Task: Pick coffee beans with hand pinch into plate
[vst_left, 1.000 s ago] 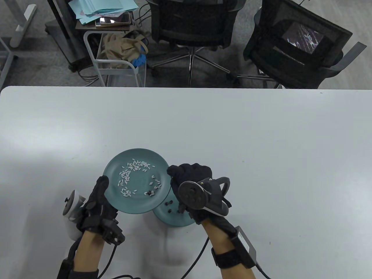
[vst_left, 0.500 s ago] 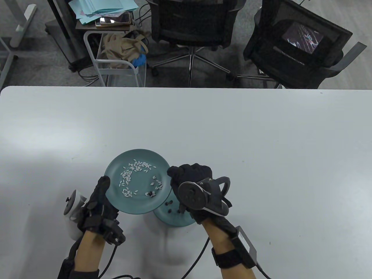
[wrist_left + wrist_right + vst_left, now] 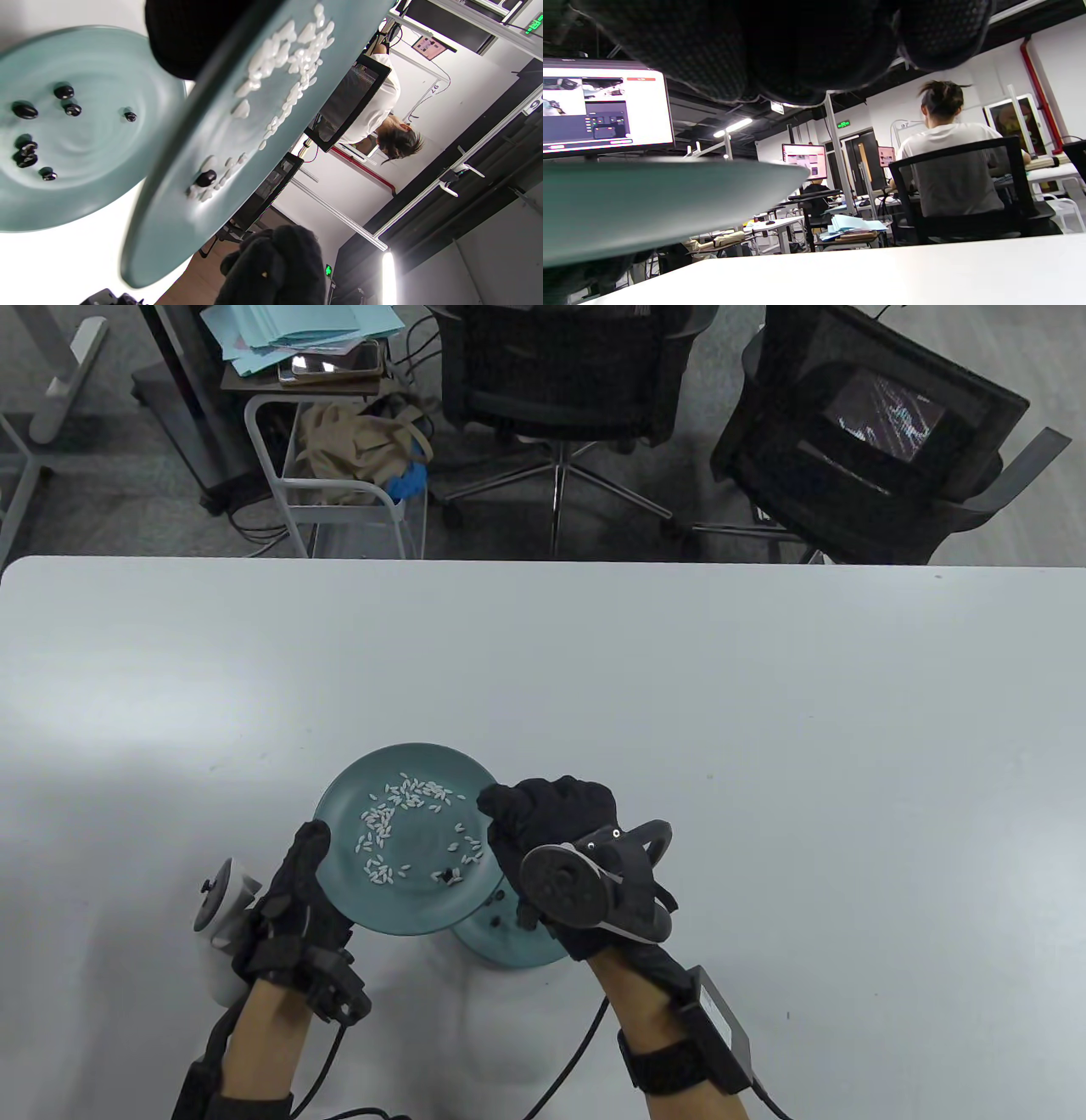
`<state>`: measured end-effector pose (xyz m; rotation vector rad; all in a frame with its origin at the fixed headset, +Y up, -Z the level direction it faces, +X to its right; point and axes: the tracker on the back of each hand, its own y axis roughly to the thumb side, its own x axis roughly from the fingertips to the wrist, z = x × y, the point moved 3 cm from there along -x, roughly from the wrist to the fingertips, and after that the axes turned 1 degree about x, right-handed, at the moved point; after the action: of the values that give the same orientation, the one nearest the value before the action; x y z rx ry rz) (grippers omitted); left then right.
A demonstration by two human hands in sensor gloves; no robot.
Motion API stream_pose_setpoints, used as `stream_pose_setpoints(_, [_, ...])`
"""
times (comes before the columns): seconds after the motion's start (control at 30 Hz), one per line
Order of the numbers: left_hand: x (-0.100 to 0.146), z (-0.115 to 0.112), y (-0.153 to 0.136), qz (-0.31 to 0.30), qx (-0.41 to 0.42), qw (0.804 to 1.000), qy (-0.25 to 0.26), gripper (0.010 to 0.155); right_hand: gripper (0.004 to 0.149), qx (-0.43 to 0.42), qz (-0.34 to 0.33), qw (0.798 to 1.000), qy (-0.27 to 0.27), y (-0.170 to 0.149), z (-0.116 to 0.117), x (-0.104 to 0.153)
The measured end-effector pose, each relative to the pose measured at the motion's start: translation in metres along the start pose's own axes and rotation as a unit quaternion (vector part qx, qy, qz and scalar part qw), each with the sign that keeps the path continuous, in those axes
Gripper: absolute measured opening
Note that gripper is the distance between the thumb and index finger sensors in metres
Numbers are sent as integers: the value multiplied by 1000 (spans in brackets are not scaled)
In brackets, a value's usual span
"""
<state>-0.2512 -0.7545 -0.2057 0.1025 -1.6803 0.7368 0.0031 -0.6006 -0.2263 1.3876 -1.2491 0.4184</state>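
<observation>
White worktop (image 3: 679,687), rounded far-left corner. Directly on it: 1 teal plate (image 3: 517,952) near the front edge, holding several dark coffee beans (image 3: 25,111).

Even overhd light, soft shadows; wrist views blurry, fisheye.

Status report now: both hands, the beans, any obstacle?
Left hand and right hand grip lifted plate at its rims. One coffee bean left among rice; other beans on lower plate. Nothing in the way.
</observation>
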Motion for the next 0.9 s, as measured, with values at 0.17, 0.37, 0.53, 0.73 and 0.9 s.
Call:
stream_pose_setpoints(0.17, [-1,-1,-1,3,-1,1000,-2,63,39,-1,-22,1000,-6,14,-7,-1])
stream_pose_setpoints(0.37, [-1,-2,-3,5,-4,1000,-5,63,37,19,-53,998,42,33,-4,-1])
stream_pose_setpoints(0.53, [-2,-5,-5,11,-13,1000,-7,63,37,53,-85,988,117,49,13,-1])
stream_pose_setpoints(0.73, [-3,-9,-8,17,-24,999,-12,63,38,92,-95,978,163,56,29,1])
stream_pose_setpoints(0.9, [-3,-8,-10,24,-24,999,-7,63,38,110,-95,971,191,58,39,2])
